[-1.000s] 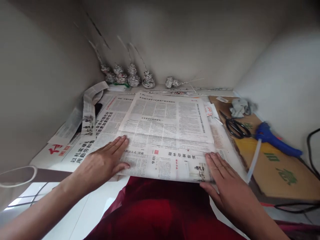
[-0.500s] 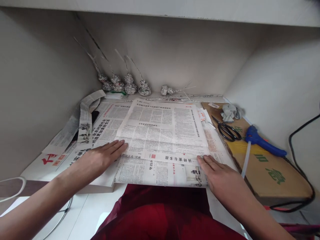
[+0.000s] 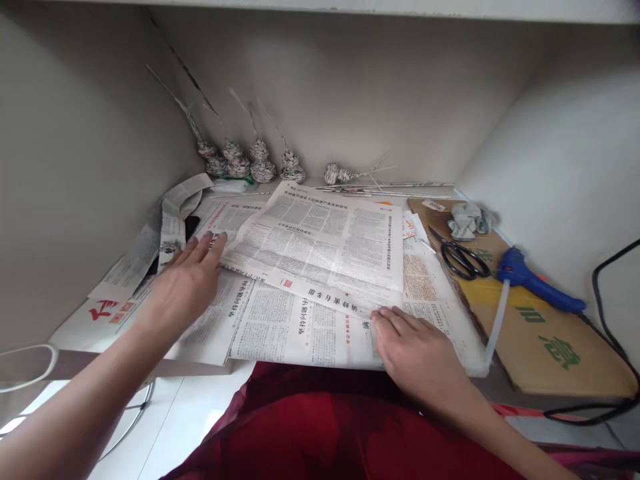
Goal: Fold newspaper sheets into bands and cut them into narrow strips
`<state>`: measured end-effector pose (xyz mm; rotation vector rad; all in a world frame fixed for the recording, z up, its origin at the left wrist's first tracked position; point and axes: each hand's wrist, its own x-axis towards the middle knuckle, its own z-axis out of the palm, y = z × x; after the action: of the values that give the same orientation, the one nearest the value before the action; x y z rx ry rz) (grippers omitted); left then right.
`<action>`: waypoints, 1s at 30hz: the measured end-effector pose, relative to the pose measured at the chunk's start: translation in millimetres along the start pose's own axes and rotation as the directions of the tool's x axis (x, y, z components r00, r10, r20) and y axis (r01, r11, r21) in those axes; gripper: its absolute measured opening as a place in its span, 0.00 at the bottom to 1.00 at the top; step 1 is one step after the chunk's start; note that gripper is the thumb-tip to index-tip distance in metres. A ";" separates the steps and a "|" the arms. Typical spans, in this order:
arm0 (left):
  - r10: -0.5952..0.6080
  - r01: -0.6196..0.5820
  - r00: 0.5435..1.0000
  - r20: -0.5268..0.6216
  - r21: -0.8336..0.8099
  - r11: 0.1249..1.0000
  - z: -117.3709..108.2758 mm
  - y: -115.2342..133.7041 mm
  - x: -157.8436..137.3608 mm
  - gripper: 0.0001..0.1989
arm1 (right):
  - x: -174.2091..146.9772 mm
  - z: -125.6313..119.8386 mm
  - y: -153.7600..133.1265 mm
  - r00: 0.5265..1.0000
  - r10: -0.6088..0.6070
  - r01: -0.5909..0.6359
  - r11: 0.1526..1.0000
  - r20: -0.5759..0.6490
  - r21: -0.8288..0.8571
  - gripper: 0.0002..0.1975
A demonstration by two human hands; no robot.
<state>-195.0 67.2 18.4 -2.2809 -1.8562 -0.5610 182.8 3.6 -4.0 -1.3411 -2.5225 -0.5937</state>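
Observation:
A loose newspaper sheet (image 3: pixel 320 240) lies slanted over other newspapers (image 3: pixel 285 330) on the work surface. My right hand (image 3: pixel 415 347) has its fingers drawn together at the sheet's near right corner, pinching it; the thumb is hidden. Towards the sheet's left edge, my left hand (image 3: pixel 187 287) rests palm down with its fingers stretched out, holding nothing. Beyond the left fingertips is a curled strip of printed paper (image 3: pixel 173 220).
Several gourd shapes woven from paper (image 3: pixel 263 163) stand along the back wall, and one more (image 3: pixel 337 174) lies beside thin paper rods (image 3: pixel 380 192). At right, black scissors (image 3: pixel 460 259), a blue glue gun (image 3: pixel 540 283) and a crumpled grey cloth (image 3: pixel 467 220) rest on cardboard (image 3: pixel 575 360).
The sheet has turned, its left side swinging away from me and its near right corner shifting left. My left hand has moved left and forward; my right hand has moved left and closed.

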 end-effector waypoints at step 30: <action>-0.067 0.628 0.650 0.757 -0.585 -0.514 25.5 185.2 -27.6 0.24 | 10.0 -26.4 127.1 0.906 0.408 -0.418 0.904 0.107 0.094 0.16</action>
<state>-15.5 9.2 6.6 -1.4849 -3.1524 -3.3236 282.9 62.8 54.5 -1.8176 -2.1851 -0.3021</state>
